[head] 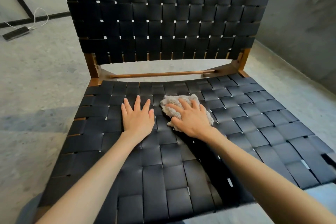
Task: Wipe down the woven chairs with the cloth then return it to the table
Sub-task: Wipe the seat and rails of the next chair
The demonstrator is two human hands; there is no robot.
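Centrally in the frame, one small, fluffy grey-beige cloth (172,99) lies bunched on the seat of a single low chair woven from broad black straps on a brown wooden frame (254,114). The cloth looks soft and shaggy, crumpled into an uneven lump, with its edges showing out past the hand at the top, the left and the lower right. The right hand (190,120) lies flat on top of it, fingers spread apart and pressing down, thumb at the cloth's lower left edge. Just left of it, apart from the cloth, the left hand (138,118) rests palm down on the bare straps, its fingers straight and slightly fanned. Two bare forearms reach in from the bottom of the frame. The woven backrest fills the upper middle, with a thin wooden rail (160,74) below it. At the upper left, one flat dark device (15,33) with one white cable (41,15) lies on the speckled grey floor (36,78)
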